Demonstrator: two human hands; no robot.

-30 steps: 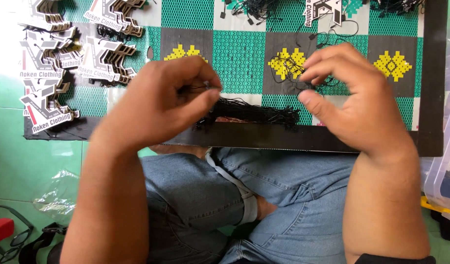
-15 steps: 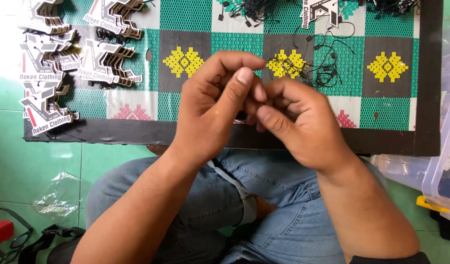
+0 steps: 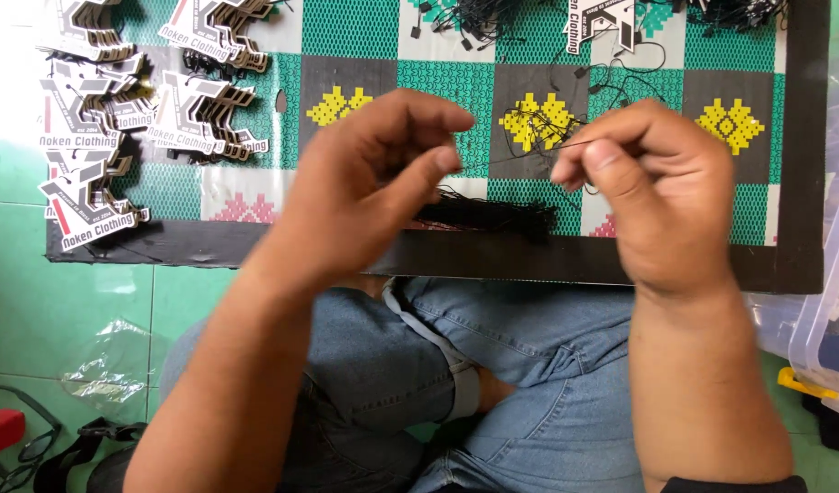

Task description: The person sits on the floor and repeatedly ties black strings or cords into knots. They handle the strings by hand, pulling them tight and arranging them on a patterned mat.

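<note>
Head view: left hand [image 3: 364,192] and right hand [image 3: 661,196] each pinch a black string [image 3: 529,152] taut above the string bundle [image 3: 488,216], card tags [image 3: 91,192] lying left.

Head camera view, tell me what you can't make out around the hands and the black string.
- Thin black string, head view: too fine to follow where it enters the left hand or right hand; the fingers cover its ends.
- Bundle of black strings: its left end is hidden behind the left hand.
- Stacked card tags: upper stacks cut off by the top edge.
- Clear plastic bin: cut off by the right edge.
</note>
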